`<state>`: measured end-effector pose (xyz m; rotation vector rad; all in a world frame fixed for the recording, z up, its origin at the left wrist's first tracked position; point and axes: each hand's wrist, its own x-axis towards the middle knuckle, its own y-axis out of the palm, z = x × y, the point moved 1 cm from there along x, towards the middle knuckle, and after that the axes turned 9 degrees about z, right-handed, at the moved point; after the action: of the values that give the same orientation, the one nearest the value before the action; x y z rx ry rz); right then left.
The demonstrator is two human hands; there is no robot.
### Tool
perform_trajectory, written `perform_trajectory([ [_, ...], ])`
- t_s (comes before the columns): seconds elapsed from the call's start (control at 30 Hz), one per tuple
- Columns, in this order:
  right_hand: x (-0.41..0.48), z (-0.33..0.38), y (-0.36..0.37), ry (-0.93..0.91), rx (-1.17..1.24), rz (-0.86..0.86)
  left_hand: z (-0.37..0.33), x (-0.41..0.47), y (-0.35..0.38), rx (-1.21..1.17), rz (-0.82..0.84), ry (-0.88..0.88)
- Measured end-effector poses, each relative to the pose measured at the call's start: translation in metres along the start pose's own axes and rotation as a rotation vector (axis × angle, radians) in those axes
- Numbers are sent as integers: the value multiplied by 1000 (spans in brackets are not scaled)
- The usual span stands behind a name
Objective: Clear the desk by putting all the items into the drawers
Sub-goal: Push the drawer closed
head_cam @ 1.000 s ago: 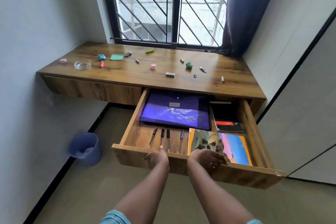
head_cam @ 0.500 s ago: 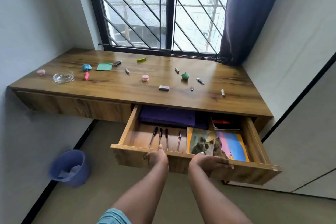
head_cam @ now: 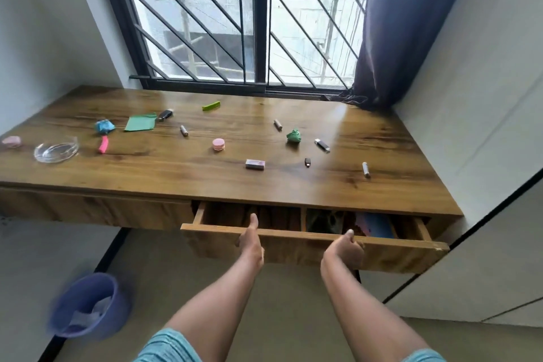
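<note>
Sticking out only a little from under the desk [head_cam: 176, 173], the drawer [head_cam: 396, 253] lies straight ahead of both hands, its long front running left to right; left hand [head_cam: 249, 244] and right hand [head_cam: 345, 248] each grip this front, thumb over the top edge. Small items like the pink pot [head_cam: 218, 144] lie beyond on the desktop, the right wall [head_cam: 484, 126] close by

white walls [head_cam: 35, 38], window [head_cam: 260, 23] with black diagonal grille [head_cam: 188, 20] letting in daylight, dark blue curtain [head_cam: 390, 23] bunched at its right, wooden desk [head_cam: 176, 173] beneath, beige floor [head_cam: 293, 288], blue bin [head_cam: 116, 314] lower left, white black-edged panels [head_cam: 484, 258] right
</note>
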<state>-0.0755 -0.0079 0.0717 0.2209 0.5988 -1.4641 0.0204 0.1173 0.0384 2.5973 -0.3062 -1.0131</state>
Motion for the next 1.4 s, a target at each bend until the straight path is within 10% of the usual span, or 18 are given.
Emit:
perform_trajectory([
  [0.53,36,46,66,162,325,-40,-32,69,51,61,-233,49],
  [0.97,36,50,77,135,-82,19,-60,66,24,110,-56,-72],
  [1.1,16,61,63,-14,-183,376,-70,47,11,250,-202,-11],
  [1.4,26,116,79,-454,-325,221,-109,35,54,783,-390,200],
])
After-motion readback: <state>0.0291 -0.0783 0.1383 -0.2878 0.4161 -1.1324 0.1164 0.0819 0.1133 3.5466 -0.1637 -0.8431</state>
